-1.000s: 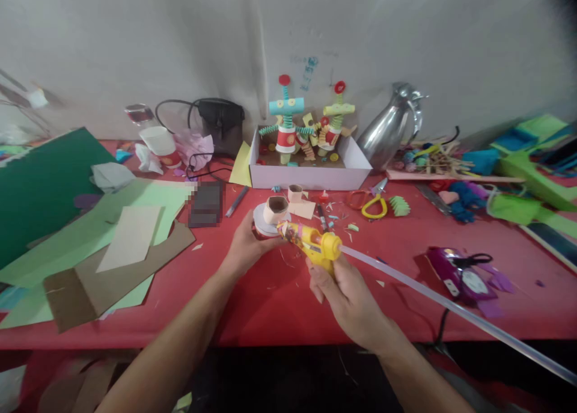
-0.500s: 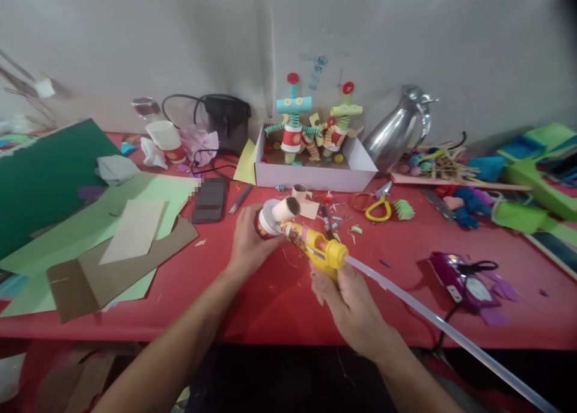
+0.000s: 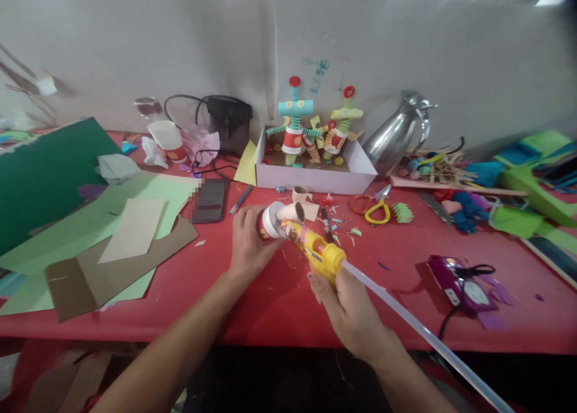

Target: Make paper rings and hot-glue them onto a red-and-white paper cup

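Observation:
My left hand (image 3: 250, 241) is wrapped round a red and white paper cup (image 3: 269, 223), tilted so that its pale end faces right. A small cardboard tube (image 3: 292, 212) stands out from that end. In my right hand (image 3: 347, 305) is a yellow hot glue gun (image 3: 318, 250), with a long translucent glue stick (image 3: 424, 329) trailing from its back. The gun's nozzle end is close against the cup beside the tube's base; whether it touches, I cannot tell. Behind them, another short cardboard tube (image 3: 299, 193) stands on the red table (image 3: 270, 305).
A white box (image 3: 311, 177) at the back holds paper-cup figures (image 3: 294, 139). Yellow-handled scissors (image 3: 377, 211), a black marker (image 3: 326, 223) and paper scraps lie nearby. A steel jug (image 3: 396, 133) stands behind. Right is a purple device (image 3: 462, 284) with a cord; left are a phone (image 3: 210, 199) and green paper (image 3: 148, 187).
The cup in my left hand has tipped further to the right, its tube now lying more level. The glue gun has shifted slightly, and its glue stick slopes more steeply.

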{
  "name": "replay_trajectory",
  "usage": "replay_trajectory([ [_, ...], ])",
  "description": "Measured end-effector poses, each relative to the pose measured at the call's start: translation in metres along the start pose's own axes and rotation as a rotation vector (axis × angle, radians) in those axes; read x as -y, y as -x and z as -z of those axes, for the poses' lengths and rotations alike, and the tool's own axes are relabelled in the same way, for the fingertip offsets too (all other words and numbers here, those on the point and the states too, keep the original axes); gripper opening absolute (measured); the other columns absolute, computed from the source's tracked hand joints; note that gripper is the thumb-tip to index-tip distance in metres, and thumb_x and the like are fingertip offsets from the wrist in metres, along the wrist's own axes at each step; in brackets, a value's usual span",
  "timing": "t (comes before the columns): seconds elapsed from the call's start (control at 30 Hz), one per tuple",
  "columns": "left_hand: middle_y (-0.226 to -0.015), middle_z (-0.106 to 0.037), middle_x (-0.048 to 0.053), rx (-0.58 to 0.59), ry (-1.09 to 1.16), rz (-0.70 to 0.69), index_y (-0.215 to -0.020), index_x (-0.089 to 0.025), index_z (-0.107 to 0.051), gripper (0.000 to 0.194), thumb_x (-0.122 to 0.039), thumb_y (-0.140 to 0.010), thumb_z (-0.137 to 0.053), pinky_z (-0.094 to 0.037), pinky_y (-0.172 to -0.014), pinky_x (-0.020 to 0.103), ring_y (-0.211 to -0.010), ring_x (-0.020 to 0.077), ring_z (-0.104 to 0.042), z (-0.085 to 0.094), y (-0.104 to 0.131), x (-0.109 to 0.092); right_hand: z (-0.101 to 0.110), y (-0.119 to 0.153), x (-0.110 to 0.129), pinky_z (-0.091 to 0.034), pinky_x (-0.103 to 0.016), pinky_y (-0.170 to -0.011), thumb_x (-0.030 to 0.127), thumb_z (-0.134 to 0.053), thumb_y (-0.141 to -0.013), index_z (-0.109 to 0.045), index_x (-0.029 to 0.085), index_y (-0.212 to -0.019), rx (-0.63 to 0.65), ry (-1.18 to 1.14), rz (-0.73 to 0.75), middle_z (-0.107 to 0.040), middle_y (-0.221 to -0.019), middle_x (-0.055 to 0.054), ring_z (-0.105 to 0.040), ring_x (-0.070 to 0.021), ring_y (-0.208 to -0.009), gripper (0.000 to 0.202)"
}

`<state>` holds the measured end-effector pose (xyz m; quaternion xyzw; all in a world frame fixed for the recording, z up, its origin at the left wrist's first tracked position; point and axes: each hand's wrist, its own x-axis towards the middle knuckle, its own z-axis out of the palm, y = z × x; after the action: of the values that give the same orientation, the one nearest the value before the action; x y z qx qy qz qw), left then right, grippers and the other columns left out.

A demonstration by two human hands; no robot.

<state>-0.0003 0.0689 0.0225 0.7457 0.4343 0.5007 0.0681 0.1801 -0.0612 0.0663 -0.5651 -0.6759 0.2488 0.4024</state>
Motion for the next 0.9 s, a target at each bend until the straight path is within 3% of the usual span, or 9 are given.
replay_trajectory([
  [0.2, -0.110, -0.061, 0.007, -0.034, 0.027, 0.085, -0.116, -0.024, -0.053, 0.058, -0.023, -0.066, -0.083, -0.047, -0.090, 0.044, -0.104, 0.0279, -0.056, 0.001, -0.002, 0.001, 0.002, 0.010, -0.009, -0.043, -0.034, -0.064, 0.052, -0.041, -0.102, -0.053, 0.023, -0.093, 0.054, -0.042, -0.108, -0.058, -0.078, -0.004, -0.057, -0.0212, -0.075, 0.033],
  [0.33, -0.110, -0.061, 0.007, 0.046, 0.156, 0.201, -0.115, -0.024, -0.056, 0.056, -0.031, -0.067, -0.084, -0.048, -0.089, 0.043, -0.104, 0.0274, -0.058, 0.001, -0.004, -0.003, 0.005, 0.009, -0.016, -0.042, -0.033, -0.064, 0.049, -0.040, -0.103, -0.053, 0.022, -0.096, 0.044, -0.127, -0.082, -0.056, -0.075, -0.001, -0.053, -0.0176, -0.069, 0.030],
  [0.53, -0.117, -0.062, 0.009, 0.189, 0.406, 0.327, -0.118, -0.022, -0.059, 0.060, -0.040, -0.068, -0.085, -0.046, -0.097, 0.042, -0.111, 0.0272, -0.059, 0.002, -0.006, -0.006, 0.010, 0.006, -0.014, -0.040, -0.031, -0.063, 0.045, -0.042, -0.104, -0.049, 0.023, -0.078, 0.050, -0.224, -0.079, -0.052, -0.068, 0.003, -0.048, -0.0138, -0.063, 0.035],
  [0.73, -0.124, -0.065, 0.010, 0.264, 0.726, 0.478, -0.125, -0.020, -0.057, 0.066, -0.031, -0.066, -0.087, -0.048, -0.100, 0.042, -0.115, 0.0281, -0.062, 0.004, -0.006, -0.011, 0.017, 0.004, -0.011, -0.039, -0.031, -0.063, 0.043, -0.041, -0.105, -0.048, 0.023, -0.078, 0.064, -0.287, -0.066, -0.050, -0.066, 0.004, -0.047, -0.0130, -0.061, 0.034],
  [0.9, -0.131, -0.064, 0.008, 0.300, 0.811, 0.492, -0.127, -0.024, -0.056, 0.068, -0.025, -0.067, -0.086, -0.046, -0.105, 0.041, -0.124, 0.0283, -0.058, 0.005, -0.004, -0.009, 0.022, 0.003, -0.012, -0.039, -0.030, -0.061, 0.043, -0.042, -0.105, -0.051, 0.022, -0.090, 0.074, -0.372, -0.090, -0.050, -0.066, 0.005, -0.046, -0.0122, -0.060, 0.027],
])
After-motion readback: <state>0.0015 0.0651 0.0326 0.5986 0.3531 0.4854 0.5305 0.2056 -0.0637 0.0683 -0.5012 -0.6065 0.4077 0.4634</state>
